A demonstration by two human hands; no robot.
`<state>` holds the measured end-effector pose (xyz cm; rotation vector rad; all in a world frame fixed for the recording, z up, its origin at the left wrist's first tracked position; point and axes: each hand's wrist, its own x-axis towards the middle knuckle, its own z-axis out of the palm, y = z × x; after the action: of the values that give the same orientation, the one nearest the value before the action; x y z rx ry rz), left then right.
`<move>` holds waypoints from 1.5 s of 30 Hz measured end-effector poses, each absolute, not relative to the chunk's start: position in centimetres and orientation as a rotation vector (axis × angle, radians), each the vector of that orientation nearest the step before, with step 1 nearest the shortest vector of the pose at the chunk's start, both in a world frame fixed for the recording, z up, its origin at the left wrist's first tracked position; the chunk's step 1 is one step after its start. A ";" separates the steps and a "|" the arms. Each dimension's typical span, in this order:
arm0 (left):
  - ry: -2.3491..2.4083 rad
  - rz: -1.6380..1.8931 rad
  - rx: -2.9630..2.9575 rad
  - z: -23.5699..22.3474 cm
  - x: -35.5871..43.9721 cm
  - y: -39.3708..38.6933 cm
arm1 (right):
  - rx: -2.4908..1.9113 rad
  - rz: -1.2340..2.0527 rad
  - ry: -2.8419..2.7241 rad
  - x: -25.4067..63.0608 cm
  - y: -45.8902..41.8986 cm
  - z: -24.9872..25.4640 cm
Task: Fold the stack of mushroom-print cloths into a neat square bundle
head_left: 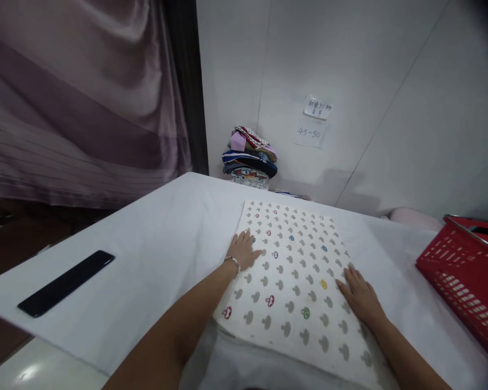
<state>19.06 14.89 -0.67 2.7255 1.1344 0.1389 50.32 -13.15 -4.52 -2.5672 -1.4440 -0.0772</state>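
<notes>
The folded cloth [295, 271], white with small mushroom prints, lies flat on the white table [154, 244], between the two hands and under the fingers of each. The left hand [243, 250], with a bracelet [235, 263] at its wrist, rests palm down on the cloth's left edge, its thumb apart from the other fingers and pointing in over the print. The right hand [360, 292] lies palm down along the right edge, lower down the cloth, its thumb also pointing inward. Neither hand is closed on the fabric; both are flat, with most of the cloth bare between them. A red basket [459, 271] stands to the right, well apart from the left hand, and a black strip [67, 283] lies on the table's left side.
</notes>
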 end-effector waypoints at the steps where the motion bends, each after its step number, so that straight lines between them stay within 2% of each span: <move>1: 1.137 0.150 2.726 -0.7 19.0 14.9 | -2.567 -0.075 -1.444 50.5 -13.3 -4.8; 5: 1.138 0.152 2.733 -0.8 19.1 15.0 | -2.579 -0.058 -1.424 50.5 -13.2 -4.8; 13: 1.158 0.119 2.764 -0.3 19.4 15.2 | -2.647 0.079 -1.392 49.6 -8.9 -0.8; 24: 1.153 0.099 2.778 -0.3 19.7 15.8 | -2.713 0.232 -1.272 50.3 -9.0 -0.4; 38: 1.076 -0.077 2.699 1.1 15.3 12.6 | -2.647 0.212 -1.435 46.7 -14.3 -0.3; 45: 0.855 0.177 2.755 -0.1 7.9 9.2 | -2.318 0.264 -1.455 45.4 -22.7 -1.1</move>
<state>7.87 9.21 -0.09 2.7551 0.8552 0.1769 45.41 -22.73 -1.13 -2.3184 -1.4551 0.2637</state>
